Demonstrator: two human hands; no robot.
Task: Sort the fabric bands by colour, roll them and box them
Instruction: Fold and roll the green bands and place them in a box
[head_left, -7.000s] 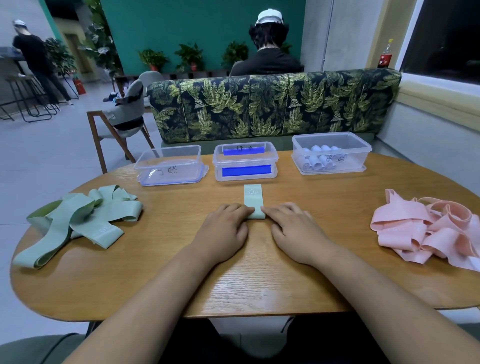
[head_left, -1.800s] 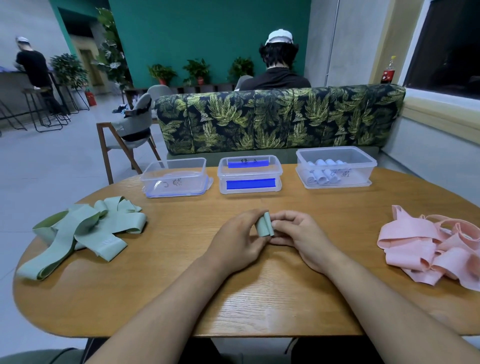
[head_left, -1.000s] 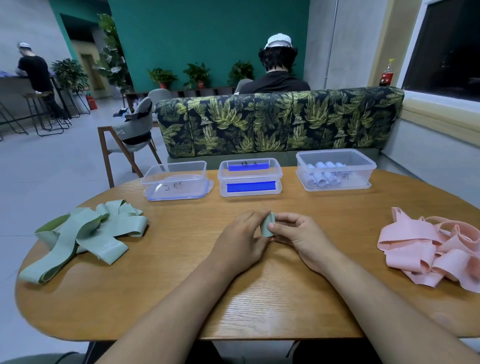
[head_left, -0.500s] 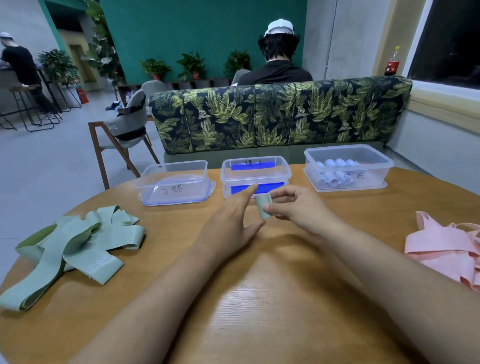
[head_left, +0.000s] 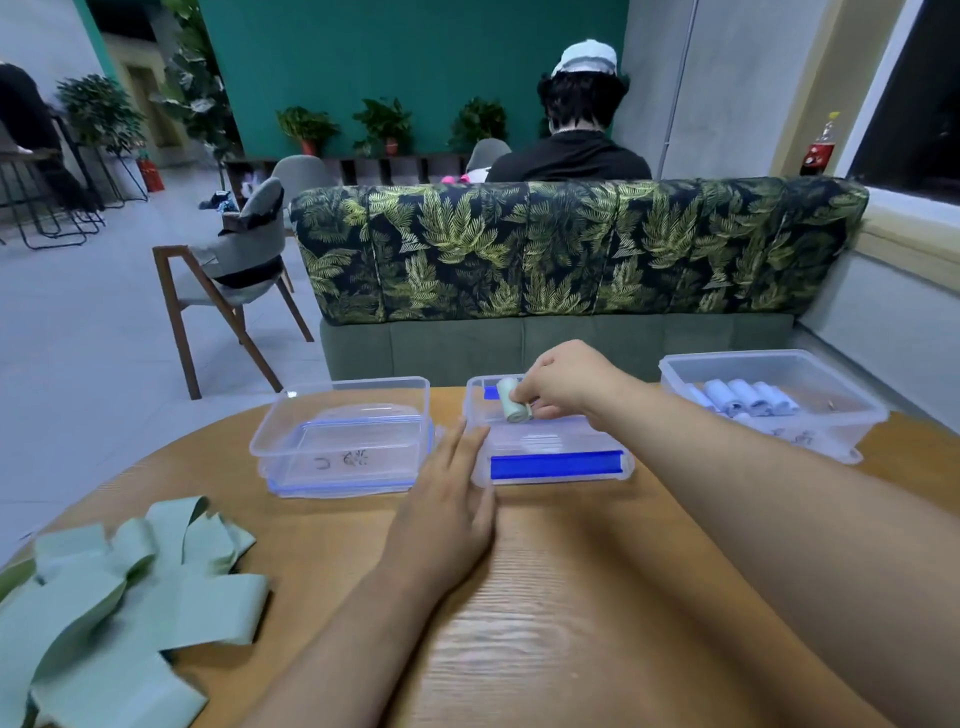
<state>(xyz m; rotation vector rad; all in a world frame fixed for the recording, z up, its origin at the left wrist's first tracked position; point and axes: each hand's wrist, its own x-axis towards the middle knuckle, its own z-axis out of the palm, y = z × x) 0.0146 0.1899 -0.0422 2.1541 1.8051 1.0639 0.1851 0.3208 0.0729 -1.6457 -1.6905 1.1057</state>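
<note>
The rolled green band (head_left: 512, 407) sits just above centre frame, pinched in the curled fingers of the right hand (head_left: 563, 380) over the open middle plastic box (head_left: 556, 445). The left hand (head_left: 449, 506) lies flat on the wooden table (head_left: 571, 613), fingers straight, fingertips against that box's left wall. Loose green bands (head_left: 119, 597) are heaped at lower left, and pale blue rolls (head_left: 743, 398) lie in the right-hand box (head_left: 852, 415).

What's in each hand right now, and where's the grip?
The right hand pinches the rolled green band along its right side, over the middle box. The left hand holds nothing; it lies open beside that box.
</note>
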